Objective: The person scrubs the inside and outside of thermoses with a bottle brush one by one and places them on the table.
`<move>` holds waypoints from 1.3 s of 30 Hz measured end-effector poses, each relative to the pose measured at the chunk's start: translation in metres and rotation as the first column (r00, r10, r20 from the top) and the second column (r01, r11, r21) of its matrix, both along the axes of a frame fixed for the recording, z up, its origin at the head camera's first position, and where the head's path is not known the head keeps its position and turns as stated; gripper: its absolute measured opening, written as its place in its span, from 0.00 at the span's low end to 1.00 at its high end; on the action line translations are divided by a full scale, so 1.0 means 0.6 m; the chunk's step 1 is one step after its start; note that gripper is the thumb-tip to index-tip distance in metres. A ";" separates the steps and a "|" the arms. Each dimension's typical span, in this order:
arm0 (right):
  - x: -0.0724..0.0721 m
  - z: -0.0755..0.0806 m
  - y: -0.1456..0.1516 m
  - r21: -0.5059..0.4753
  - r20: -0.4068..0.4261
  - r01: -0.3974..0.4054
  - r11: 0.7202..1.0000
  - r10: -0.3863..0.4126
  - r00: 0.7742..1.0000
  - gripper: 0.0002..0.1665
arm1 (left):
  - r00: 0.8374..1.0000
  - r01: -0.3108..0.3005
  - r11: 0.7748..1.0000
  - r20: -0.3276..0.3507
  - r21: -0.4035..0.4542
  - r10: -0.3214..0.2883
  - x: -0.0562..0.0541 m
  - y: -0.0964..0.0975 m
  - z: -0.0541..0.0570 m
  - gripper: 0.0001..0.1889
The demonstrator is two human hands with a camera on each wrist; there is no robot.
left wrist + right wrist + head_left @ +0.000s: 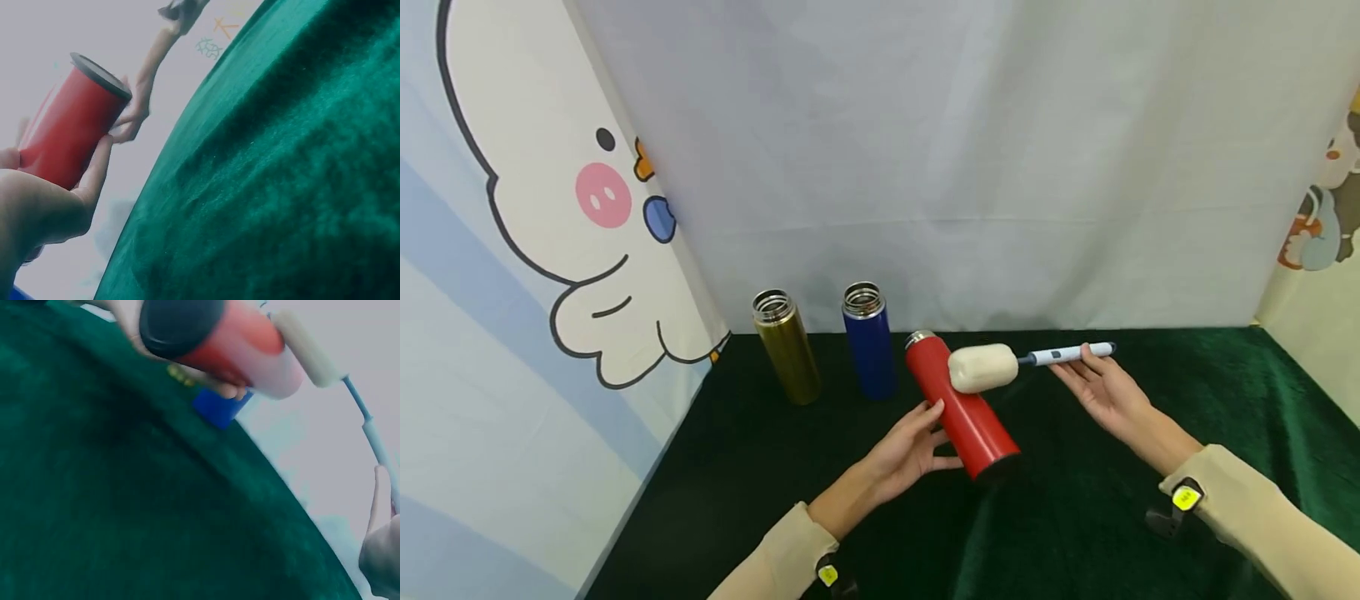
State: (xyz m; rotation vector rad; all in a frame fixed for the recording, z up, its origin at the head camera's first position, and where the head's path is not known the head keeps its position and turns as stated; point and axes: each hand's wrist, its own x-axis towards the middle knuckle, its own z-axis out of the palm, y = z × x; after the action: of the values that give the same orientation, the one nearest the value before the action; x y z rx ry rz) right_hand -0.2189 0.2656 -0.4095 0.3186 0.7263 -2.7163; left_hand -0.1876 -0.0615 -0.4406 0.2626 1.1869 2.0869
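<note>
My left hand (906, 454) grips a red bottle (973, 429) from its left side, thumb over the body. The bottle leans, its open metal mouth toward the upper left and its dark base toward the lower right. In the left wrist view the red bottle (72, 125) is held above the cloth. My right hand (1105, 392) holds the pale handle of a bottle brush (983, 368) with a cream sponge head. That head crosses the bottle's upper side in the head view; whether they touch, I cannot tell. The right wrist view shows the brush (306, 350) alongside the red bottle (250, 347).
Behind the left hand, a gold bottle (790, 354) and a blue bottle (868, 350) stand with open mouths. Dark green cloth (1210, 392) covers the table. A white curtain (962, 167) hangs at the back, with a cartoon-printed sheet (527, 250) on the left.
</note>
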 end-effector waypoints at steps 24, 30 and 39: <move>-0.054 0.026 -0.024 0.062 -0.127 0.026 0.998 -0.018 0.992 0.10 | 0.994 0.109 0.994 -0.016 0.018 -0.108 0.015 0.010 -0.004 0.28; -0.023 0.012 -0.021 0.030 -0.086 -0.020 0.999 0.023 0.996 0.11 | 0.999 0.045 0.998 0.013 0.046 -0.046 0.011 0.006 -0.004 0.28; 0.040 -0.040 0.036 0.174 -0.144 -0.226 0.958 0.252 0.957 0.15 | 0.999 -0.009 0.994 0.035 0.112 0.006 -0.004 0.006 0.005 0.31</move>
State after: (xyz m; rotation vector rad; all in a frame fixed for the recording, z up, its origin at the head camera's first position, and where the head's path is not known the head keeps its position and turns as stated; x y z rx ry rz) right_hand -0.1949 0.2874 -0.4335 0.0349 0.9594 -2.4807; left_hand -0.1903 -0.0578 -0.4374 0.2728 1.0533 2.1593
